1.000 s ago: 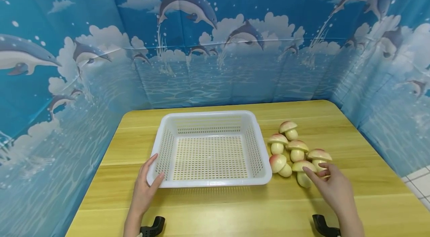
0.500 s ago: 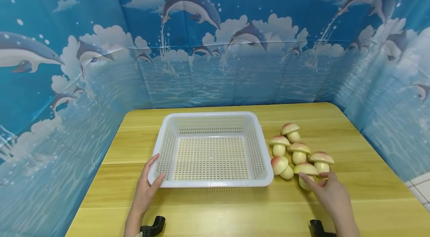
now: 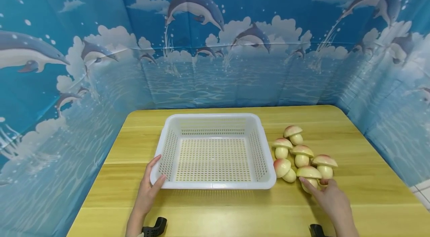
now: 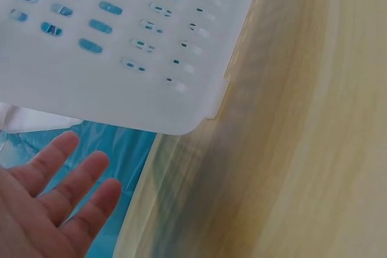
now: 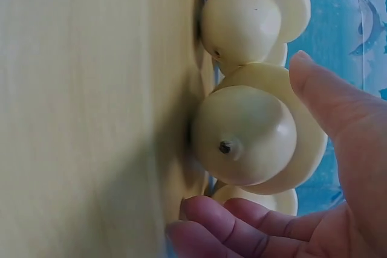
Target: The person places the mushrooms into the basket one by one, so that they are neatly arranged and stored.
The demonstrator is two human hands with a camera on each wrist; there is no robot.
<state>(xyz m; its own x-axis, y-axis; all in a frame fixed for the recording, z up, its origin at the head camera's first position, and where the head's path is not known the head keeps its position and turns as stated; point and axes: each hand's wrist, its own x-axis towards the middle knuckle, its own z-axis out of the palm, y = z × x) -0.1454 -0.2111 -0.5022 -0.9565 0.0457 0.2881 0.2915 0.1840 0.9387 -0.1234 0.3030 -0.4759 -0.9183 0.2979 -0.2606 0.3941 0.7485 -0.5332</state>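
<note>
A white perforated plastic basket (image 3: 211, 184) stands on the wooden table. My left hand (image 3: 147, 190) holds its near left corner, thumb over the front rim and index finger along the left side. In the left wrist view, three other fingers (image 4: 81, 185) spread out apart from the basket wall. To the basket's right lie several toy mushrooms with cream stems and pinkish-yellow caps. Around the nearest mushroom (image 3: 309, 172) my right hand (image 3: 330, 199) reaches, thumb on one side and bent fingers on the other. The right wrist view shows that mushroom's stem (image 5: 248, 137) between them; firm contact is unclear.
Close behind the nearest mushroom stand others, including one at its right (image 3: 324, 160) and one lying tilted by the basket (image 3: 282, 168). A blue dolphin-print curtain (image 3: 218, 80) hangs behind and beside the table (image 3: 201, 214).
My right hand has lowered, and its thumb and fingers have come around the nearest mushroom. My left hand stays at the basket corner. The head view has shifted slightly.
</note>
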